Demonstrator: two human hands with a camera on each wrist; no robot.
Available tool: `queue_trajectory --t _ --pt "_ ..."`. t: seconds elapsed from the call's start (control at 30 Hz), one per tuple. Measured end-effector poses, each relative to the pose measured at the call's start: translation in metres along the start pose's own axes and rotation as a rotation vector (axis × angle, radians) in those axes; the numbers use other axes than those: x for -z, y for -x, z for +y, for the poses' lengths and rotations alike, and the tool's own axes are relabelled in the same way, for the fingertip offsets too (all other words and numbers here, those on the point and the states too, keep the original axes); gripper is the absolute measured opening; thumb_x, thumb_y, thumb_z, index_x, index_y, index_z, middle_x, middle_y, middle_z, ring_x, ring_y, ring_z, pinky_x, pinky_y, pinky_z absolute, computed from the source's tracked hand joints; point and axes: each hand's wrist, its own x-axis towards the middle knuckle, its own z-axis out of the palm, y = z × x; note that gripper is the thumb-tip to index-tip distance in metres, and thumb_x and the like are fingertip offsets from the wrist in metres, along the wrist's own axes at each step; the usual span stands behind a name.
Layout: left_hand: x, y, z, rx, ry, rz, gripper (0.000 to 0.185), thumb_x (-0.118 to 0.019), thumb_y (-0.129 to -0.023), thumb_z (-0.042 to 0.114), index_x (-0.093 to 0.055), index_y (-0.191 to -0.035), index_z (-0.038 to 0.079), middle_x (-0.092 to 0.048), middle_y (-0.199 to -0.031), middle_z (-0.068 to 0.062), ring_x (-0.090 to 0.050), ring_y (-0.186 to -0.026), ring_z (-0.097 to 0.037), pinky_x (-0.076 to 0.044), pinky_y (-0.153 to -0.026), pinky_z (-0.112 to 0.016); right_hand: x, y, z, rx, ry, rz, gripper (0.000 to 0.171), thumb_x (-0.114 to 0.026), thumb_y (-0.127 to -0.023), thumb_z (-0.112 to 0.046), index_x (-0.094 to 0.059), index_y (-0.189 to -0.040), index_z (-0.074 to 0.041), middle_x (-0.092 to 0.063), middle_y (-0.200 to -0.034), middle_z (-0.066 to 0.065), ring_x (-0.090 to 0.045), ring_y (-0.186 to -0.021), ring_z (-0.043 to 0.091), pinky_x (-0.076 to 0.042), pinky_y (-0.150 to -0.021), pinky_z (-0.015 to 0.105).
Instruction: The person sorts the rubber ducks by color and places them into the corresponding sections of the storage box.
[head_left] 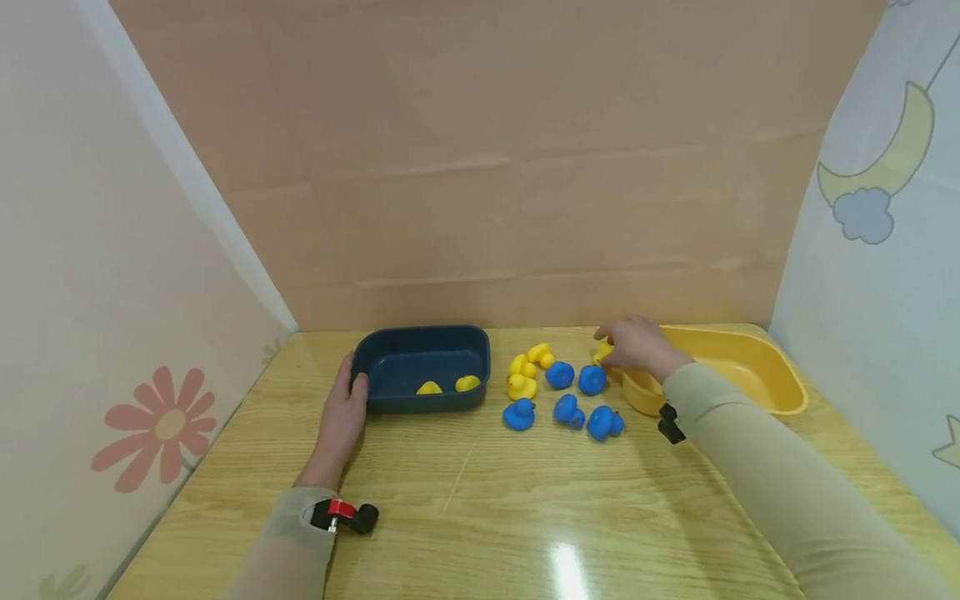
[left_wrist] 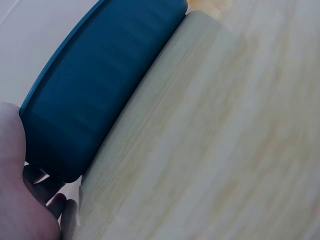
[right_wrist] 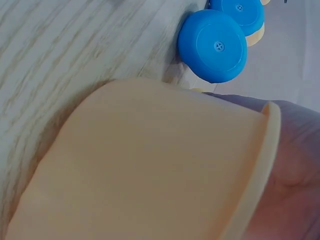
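Note:
My left hand (head_left: 347, 408) holds the left end of a dark blue bin (head_left: 420, 406), thumb at the front corner and fingers along the end wall. Inside the bin lie two yellow rubber ducks, one nearer the middle (head_left: 429, 388) and one at the right (head_left: 467, 383). Past the left rim of a yellow bin (head_left: 757, 367), my right hand (head_left: 641, 346) has its thumb and fingers around another yellow duck (head_left: 602, 353), partly hidden by the hand. That bin's wall (right_wrist: 150, 160) covers most of the hand in the right wrist view.
Between the bins, three yellow ducks (head_left: 521, 386) form a cluster beside several blue ducks (head_left: 568, 412), some of them tipped over. A tan backdrop (head_left: 480, 208) stands behind the wooden table (head_left: 450, 517), with pale printed panels at both sides.

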Motion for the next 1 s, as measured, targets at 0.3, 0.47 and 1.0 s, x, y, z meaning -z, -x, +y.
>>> queue_trajectory --t 0.3,0.47,1.0 --pt "-0.003 -0.002 0.001 0.003 0.001 -0.006 0.067 -0.035 -0.12 0.04 -0.009 -0.18 0.023 -0.012 -0.184 -0.01 -0.012 -0.169 -0.038 -0.015 -0.134 -0.06 -0.004 -0.002 0.004 -0.015 -0.008 -0.004 0.048 -0.084 -0.096 -0.016 -0.072 -0.137 0.005 -0.077 -0.125 0.021 -0.062 -0.122 0.048 -0.029 -0.121 0.07" --pt "-0.005 -0.004 -0.001 -0.007 0.008 0.002 0.067 -0.036 -0.121 0.038 -0.01 -0.18 0.022 -0.013 -0.184 -0.012 -0.013 -0.168 -0.039 -0.017 -0.134 -0.061 -0.006 -0.005 0.005 -0.009 -0.014 0.004 0.048 -0.086 -0.096 -0.019 -0.073 -0.134 0.005 -0.077 -0.121 0.02 -0.063 -0.118 0.045 -0.03 -0.118 0.069" --pt "-0.003 -0.007 -0.005 -0.004 0.014 0.001 0.067 -0.035 -0.12 0.039 -0.008 -0.18 0.025 -0.012 -0.184 -0.009 -0.012 -0.169 -0.037 -0.016 -0.134 -0.06 -0.008 -0.012 -0.013 -0.044 -0.03 0.156 0.053 -0.081 -0.101 -0.039 -0.073 -0.13 0.004 -0.076 -0.12 0.02 -0.068 -0.11 0.042 -0.043 -0.113 0.063"
